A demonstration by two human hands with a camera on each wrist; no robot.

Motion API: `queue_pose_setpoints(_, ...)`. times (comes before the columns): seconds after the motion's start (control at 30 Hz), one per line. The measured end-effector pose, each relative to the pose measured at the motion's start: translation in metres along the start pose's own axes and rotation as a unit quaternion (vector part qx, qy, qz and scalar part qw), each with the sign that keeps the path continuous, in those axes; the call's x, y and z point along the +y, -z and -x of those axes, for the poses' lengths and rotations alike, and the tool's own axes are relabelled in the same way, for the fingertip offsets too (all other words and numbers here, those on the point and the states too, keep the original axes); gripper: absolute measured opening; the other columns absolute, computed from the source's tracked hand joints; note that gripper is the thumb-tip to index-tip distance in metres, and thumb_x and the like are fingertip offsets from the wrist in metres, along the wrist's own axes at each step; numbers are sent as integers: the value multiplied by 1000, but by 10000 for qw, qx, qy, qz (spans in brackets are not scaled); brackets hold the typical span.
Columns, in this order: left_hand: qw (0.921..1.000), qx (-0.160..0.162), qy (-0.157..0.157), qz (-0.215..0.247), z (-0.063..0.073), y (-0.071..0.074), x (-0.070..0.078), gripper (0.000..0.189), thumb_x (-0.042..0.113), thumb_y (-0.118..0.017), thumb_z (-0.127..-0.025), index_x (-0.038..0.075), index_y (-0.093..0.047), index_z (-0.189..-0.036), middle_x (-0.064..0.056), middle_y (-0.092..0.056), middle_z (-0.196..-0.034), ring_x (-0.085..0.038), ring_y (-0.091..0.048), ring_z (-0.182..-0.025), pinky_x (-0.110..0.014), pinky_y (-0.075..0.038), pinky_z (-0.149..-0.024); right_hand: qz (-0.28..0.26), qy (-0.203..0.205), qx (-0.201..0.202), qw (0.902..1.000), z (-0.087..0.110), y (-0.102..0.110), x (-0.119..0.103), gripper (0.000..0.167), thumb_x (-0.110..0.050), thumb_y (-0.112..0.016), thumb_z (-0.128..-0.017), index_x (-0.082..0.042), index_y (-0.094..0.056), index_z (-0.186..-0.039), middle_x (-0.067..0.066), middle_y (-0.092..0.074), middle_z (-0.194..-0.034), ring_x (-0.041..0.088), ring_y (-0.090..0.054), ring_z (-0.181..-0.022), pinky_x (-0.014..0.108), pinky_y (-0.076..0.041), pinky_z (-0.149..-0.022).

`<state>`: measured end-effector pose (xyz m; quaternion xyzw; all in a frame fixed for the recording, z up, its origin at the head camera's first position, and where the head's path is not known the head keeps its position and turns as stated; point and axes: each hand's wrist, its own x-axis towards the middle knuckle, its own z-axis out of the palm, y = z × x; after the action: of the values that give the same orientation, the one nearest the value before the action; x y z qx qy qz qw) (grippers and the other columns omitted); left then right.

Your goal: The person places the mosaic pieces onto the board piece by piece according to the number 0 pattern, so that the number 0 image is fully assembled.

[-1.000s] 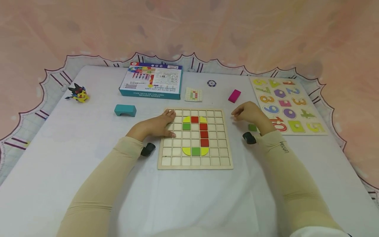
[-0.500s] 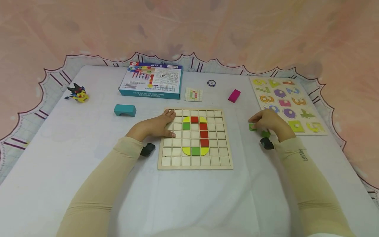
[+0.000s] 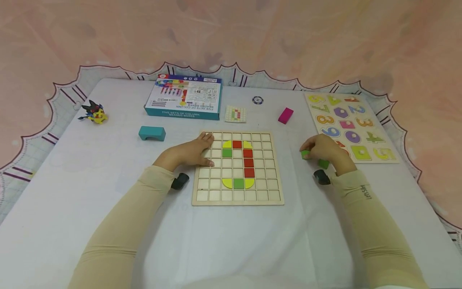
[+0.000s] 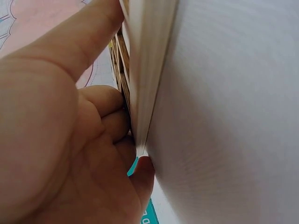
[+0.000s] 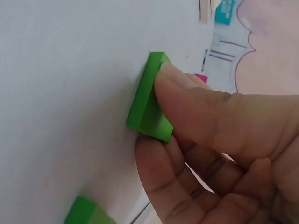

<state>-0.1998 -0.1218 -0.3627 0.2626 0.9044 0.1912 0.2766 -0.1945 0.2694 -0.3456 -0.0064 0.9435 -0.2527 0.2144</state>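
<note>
A wooden grid board (image 3: 268,174) lies in the middle of the table. Red, green and yellow tiles sit in some of its cells, forming part of a rounded outline. Spread fingers of my left hand (image 3: 189,153) rest on the board's left edge; the left wrist view shows thumb and fingers against its rim (image 4: 148,70). To the right of the board, my right hand (image 3: 323,149) pinches a green square tile (image 5: 141,100), tilted up close to the tablecloth. A second green tile (image 3: 323,163) lies just below that hand.
Behind the board are a blue-and-white box (image 3: 184,98), a small pattern card (image 3: 236,114), a poker chip (image 3: 258,100) and a magenta block (image 3: 286,115). A teal arch block (image 3: 152,133) and toy figure (image 3: 95,112) stand left. A number puzzle (image 3: 379,154) lies right.
My right hand has moved right and toward the table's near side, down to the green tiles, and has pinched one, tilting it up. The left hand stays on the board.
</note>
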Motion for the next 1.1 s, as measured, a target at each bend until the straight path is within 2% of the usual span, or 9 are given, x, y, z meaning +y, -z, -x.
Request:
queue_pose_setpoints(0.3,10000,-35,-35,-50,-2,0,-1,92,34,-62,-87,-3,-3,-146,-17,6,-154,-31,13,-141,-45,-1,-115,-128,27,87,9999,0,-2,-8,21,-8,-65,-82,-2,-69,-102,12,-64,-97,25,-50,-91,37,-42,-80)
queue_pose_setpoints(0.57,9999,-41,-105,-92,0,2,0,92,33,-62,-87,-4,-1,-145,-18,7,-153,-33,13,-140,-46,-1,-115,-205,547,241,9980,-2,-3,-28,19,-7,-66,-81,2,-70,-98,11,-67,-90,23,-54,-87,36,-43,-80)
queue_pose_setpoints(0.77,9999,-37,-77,-92,2,2,2,92,33,-62,-87,-4,-1,-145,-18,7,-153,-32,13,-140,-46,-2,-115,-331,696,108,9970,-10,-14,-55,18,-6,-68,-79,0,-70,-97,10,-67,-90,21,-54,-84,32,-44,-76)
queue_pose_setpoints(1.1,9999,-54,-44,-88,2,2,2,92,34,-62,-87,-4,-2,-146,-18,7,-154,-32,14,-140,-46,-1,-115,-657,1228,-158,9901,-21,-43,-105,15,-4,-70,-77,-1,-72,-92,9,-67,-89,19,-54,-83,29,-45,-74)
